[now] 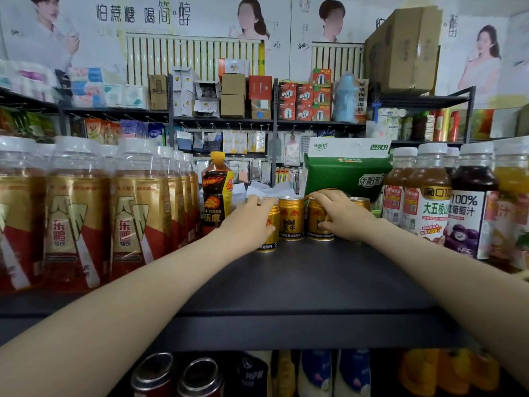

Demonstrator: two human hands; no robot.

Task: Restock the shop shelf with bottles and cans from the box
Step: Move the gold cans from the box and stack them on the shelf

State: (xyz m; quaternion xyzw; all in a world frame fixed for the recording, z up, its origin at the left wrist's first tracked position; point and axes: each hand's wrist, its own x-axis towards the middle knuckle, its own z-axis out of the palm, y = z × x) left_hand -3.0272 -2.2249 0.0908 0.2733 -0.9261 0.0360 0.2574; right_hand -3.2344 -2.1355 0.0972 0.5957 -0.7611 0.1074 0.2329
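while both arms are extended over the dark grey metal shelf (300,282), one short gold tin can (270,241) is gripped by the curled left hand (246,224) just left of the unheld gold red bull can (291,217); a second gold can (315,216), just right of it, is clasped by the right hand (343,216).

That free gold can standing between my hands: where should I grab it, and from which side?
Grip the middle can by its upper rim, coming from above at the front. It stands upright; the left hand grips the left can and the right hand the right can, crowding both sides, so probably only its top and front are free.
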